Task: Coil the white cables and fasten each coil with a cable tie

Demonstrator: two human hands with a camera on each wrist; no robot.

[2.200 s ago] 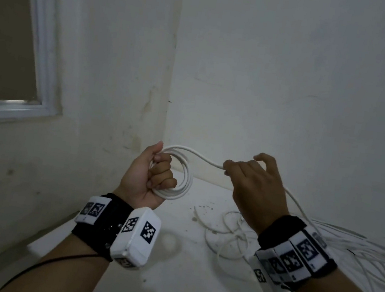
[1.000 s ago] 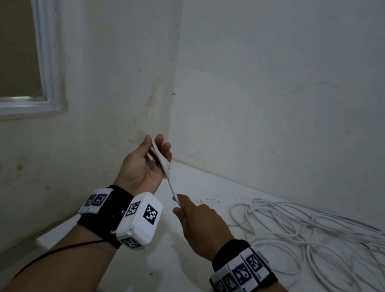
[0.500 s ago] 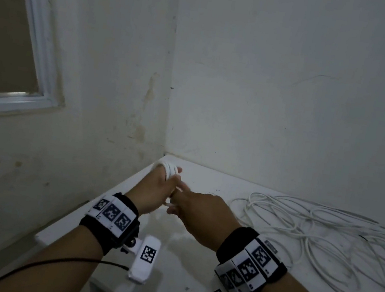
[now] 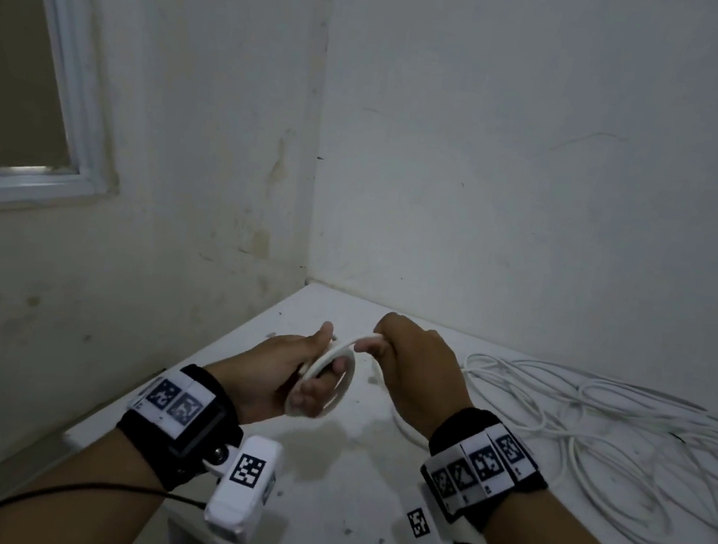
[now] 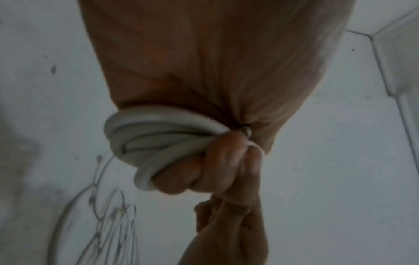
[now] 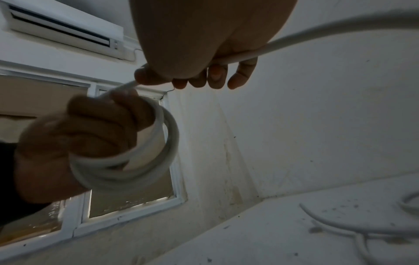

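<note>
The left hand [image 4: 283,369] grips a small coil [image 4: 326,378] of a few turns above the table [image 4: 344,491]; the right hand [image 4: 419,372] pinches the feeding cable [image 6: 260,52]. Most loose cable [image 4: 603,426] lies uncoiled on the table, and no tie is visible.

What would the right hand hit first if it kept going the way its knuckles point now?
Probably the left hand and its cable coil: the right hand points left at them, already close, gripping the strand that runs into the coil. Depth is uncertain.
</note>
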